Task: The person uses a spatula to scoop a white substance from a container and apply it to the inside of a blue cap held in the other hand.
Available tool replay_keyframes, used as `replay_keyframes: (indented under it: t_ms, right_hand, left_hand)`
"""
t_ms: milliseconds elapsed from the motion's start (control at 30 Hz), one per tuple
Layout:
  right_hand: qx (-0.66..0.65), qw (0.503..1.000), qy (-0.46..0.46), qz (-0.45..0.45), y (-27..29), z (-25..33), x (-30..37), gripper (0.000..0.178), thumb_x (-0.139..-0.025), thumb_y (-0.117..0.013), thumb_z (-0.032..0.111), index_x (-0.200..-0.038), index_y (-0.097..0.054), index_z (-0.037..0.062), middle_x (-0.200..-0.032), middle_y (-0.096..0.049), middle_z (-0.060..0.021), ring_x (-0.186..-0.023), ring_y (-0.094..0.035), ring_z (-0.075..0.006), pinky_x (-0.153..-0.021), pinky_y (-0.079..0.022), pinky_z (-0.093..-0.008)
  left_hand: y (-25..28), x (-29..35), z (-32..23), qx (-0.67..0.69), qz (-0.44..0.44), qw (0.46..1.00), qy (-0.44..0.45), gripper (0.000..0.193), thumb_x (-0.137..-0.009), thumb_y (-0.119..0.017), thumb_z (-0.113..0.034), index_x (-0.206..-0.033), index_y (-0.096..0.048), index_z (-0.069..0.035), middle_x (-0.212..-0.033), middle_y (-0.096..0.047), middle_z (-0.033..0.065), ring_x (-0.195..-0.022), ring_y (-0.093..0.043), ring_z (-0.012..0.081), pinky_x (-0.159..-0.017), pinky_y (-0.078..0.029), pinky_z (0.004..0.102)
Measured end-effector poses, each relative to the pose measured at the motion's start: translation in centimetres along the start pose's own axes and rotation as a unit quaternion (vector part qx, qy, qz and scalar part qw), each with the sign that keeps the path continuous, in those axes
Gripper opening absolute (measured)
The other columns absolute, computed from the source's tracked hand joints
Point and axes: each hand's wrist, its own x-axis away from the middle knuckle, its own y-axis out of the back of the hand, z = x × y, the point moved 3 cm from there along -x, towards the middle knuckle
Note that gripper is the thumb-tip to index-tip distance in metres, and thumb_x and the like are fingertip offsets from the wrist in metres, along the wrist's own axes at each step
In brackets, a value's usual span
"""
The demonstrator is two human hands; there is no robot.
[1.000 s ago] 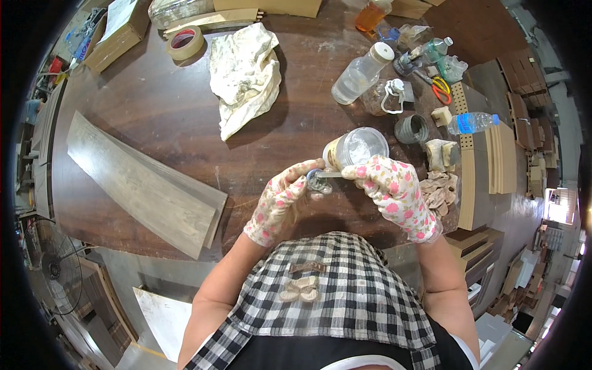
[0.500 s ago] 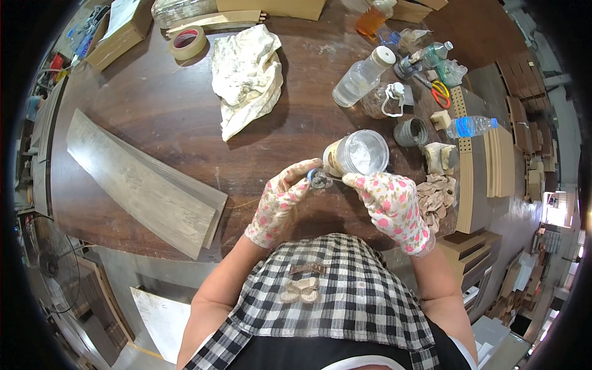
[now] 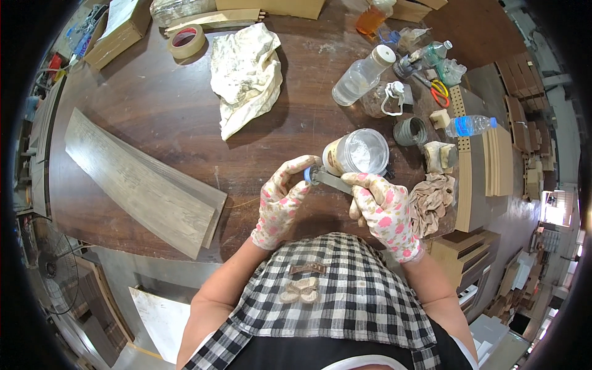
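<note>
Between thumb and fingers, my left hand (image 3: 275,209), in a floral glove, pinches a small blue bottle cap (image 3: 308,175) with grey matter in it. My right hand (image 3: 391,213), gloved alike, grips a flat grey scraper blade (image 3: 337,183) that slants left, its tip at the cap. Just beyond both hands stands a clear plastic tub (image 3: 365,154) with white residue inside. To the right of the tub is a dark ribbed jar (image 3: 409,131). A crumpled brownish cloth (image 3: 433,203) lies beside my right hand.
Two grey wood-grain planks (image 3: 139,179) overlap at the table's left. A stained white cloth (image 3: 245,77) and a tape roll (image 3: 186,43) lie farther back. Bottles (image 3: 359,80), scissors (image 3: 439,92) and a water bottle (image 3: 472,126) crowd the right. Cardboard boxes (image 3: 114,31) stand at the far left.
The scraper blade has turned from edge-on to showing its flat face. My right hand has tilted and shifted slightly down and left. The cap has tipped in my left hand.
</note>
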Motion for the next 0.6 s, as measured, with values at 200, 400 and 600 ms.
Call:
replay_keyframes:
  t_ms: [200, 400, 600]
  right_hand:
    - [-0.160, 0.982, -0.104, -0.017, 0.1, -1.0, -0.1, 0.024, -0.089, -0.051, 0.005, -0.109, -0.062, 0.0010, -0.063, -0.061, -0.0056, -0.053, -0.058, -0.0083, -0.053, -0.047, -0.0241]
    - [0.036, 0.991, 0.123, -0.033, 0.3, -1.0, -0.3, 0.025, -0.085, -0.055, 0.001, -0.108, -0.064, 0.0021, -0.080, -0.068, -0.0101, -0.065, -0.065, -0.0154, -0.060, -0.051, -0.0270]
    - [0.131, 0.968, 0.209, -0.040, 1.2, -0.6, -0.6, 0.033, -0.076, -0.060, -0.002, -0.108, -0.065, 0.0053, -0.088, -0.068, -0.0098, -0.072, -0.066, -0.0223, -0.064, -0.052, -0.0308]
  left_hand:
    - [-0.4, 0.1, 0.0, -0.001, -0.020, 1.000, -0.012, 0.038, -0.089, -0.056, -0.006, -0.125, -0.048, 0.004, -0.123, -0.055, 0.0118, -0.113, -0.052, 0.0178, -0.099, -0.040, 0.0317]
    - [-0.8, 0.0, -0.3, 0.133, -0.016, 0.988, 0.073, 0.040, -0.092, -0.055, -0.012, -0.127, -0.046, 0.003, -0.121, -0.055, 0.0124, -0.111, -0.054, 0.0176, -0.096, -0.045, 0.0333]
    - [-0.6, 0.0, 0.3, 0.175, -0.006, 0.981, 0.084, 0.051, -0.090, -0.060, -0.021, -0.132, -0.041, 0.000, -0.126, -0.052, 0.0162, -0.111, -0.056, 0.0199, -0.093, -0.049, 0.0310]
